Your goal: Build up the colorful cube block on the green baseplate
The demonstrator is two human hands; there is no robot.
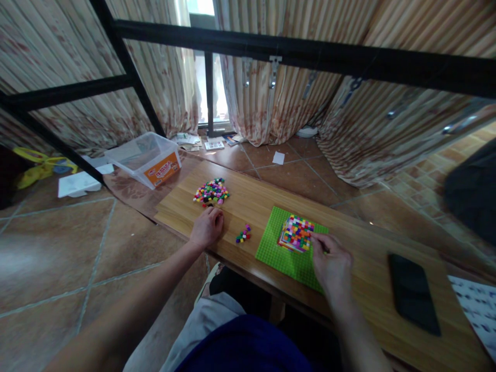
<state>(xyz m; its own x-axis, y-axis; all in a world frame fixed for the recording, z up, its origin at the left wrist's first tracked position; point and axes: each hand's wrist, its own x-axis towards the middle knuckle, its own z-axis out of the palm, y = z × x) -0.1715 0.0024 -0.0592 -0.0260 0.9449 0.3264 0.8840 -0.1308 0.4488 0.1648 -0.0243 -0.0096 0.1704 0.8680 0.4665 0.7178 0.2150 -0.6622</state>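
Wooden table [368, 248], baseplate [285, 262], curtains [256, 113] beyond

Left hand [208, 226]: palm hidden. Sheet [480, 305] cut off, marks seemingly blurred.

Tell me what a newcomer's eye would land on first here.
First, the bright multicoloured brick stack on the green baseplate, with the right hand at its right edge. Next, the loose pile of colourful bricks farther left on the wooden table, just beyond the left hand. Then the clear bin with its orange label, past the table's left end.
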